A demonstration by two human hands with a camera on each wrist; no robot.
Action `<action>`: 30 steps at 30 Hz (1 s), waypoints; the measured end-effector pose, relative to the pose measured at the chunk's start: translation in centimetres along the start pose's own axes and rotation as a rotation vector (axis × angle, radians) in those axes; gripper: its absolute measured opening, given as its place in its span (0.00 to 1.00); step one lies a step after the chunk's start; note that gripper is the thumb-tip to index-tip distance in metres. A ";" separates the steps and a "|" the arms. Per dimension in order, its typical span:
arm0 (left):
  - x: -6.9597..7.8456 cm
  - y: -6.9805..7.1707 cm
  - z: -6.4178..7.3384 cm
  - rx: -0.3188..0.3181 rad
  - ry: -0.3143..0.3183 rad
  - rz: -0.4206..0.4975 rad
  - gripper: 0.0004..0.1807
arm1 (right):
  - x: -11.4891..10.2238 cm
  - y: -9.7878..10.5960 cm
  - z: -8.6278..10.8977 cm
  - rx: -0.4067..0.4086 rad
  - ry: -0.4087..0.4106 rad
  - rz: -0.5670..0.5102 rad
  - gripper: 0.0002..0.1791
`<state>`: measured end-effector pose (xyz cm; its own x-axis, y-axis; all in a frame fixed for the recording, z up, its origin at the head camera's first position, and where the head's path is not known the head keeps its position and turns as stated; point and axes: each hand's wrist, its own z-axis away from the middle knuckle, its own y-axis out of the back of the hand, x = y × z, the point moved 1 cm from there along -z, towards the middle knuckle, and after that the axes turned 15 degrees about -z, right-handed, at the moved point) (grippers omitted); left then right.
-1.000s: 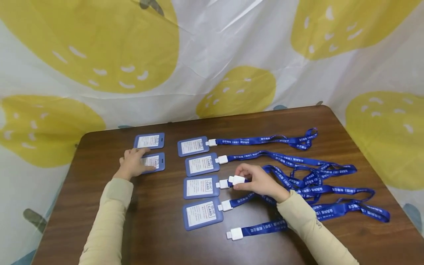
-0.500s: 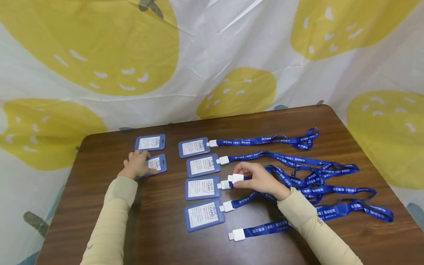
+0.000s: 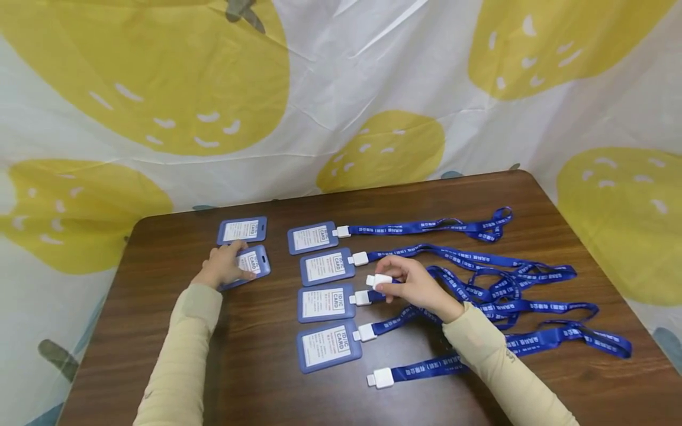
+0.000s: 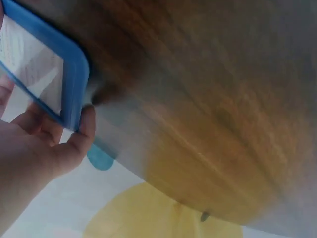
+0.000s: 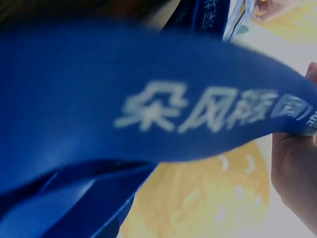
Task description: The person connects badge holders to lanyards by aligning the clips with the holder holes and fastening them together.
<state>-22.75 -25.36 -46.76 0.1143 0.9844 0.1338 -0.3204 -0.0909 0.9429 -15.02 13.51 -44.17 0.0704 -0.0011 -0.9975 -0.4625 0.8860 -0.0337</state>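
My left hand (image 3: 222,266) grips a blue ID card holder (image 3: 256,262) by its left side, and the holder sits slightly turned. In the left wrist view, fingers (image 4: 85,130) curl at the edge of that blue-framed holder (image 4: 74,84). Over the lanyards, my right hand (image 3: 418,285) pinches the white plastic clip (image 3: 379,281) of a blue lanyard, its narrow tab pointing left. The printed lanyard strap (image 5: 198,104) fills much of the right wrist view, with part of the right hand (image 5: 296,168) at the edge.
Another card holder (image 3: 242,229) lies just behind the left hand. Several holders (image 3: 321,302) with lanyards attached form a column mid-table. A loose lanyard's white clip (image 3: 382,378) lies nearest the front. Straps (image 3: 501,290) tangle at right on the brown table (image 3: 256,367).
The card holder in my left hand has turned a little, its right end shifting slightly right. My right hand has tilted the white clip and raised it slightly.
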 end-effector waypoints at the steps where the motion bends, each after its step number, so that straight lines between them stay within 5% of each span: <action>1: 0.0 -0.1 0.0 0.012 -0.013 0.008 0.36 | 0.1 0.0 0.0 -0.002 0.001 0.002 0.16; 10: 0.2 -0.1 0.1 0.092 -0.047 0.037 0.32 | 0.7 0.0 0.0 -0.011 0.002 -0.010 0.15; 20: 0.5 -0.1 0.6 0.271 -0.115 0.112 0.25 | 0.7 0.0 -0.3 0.056 0.024 0.014 0.11; 30: 3.6 1.0 1.7 0.408 -0.197 0.143 0.24 | 0.6 0.1 -0.5 0.113 0.031 0.091 0.12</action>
<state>-21.06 -22.17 -44.80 0.2845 0.9140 0.2892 0.0452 -0.3141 0.9483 -15.52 13.39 -44.76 0.0045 0.0688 -0.9976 -0.3631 0.9297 0.0625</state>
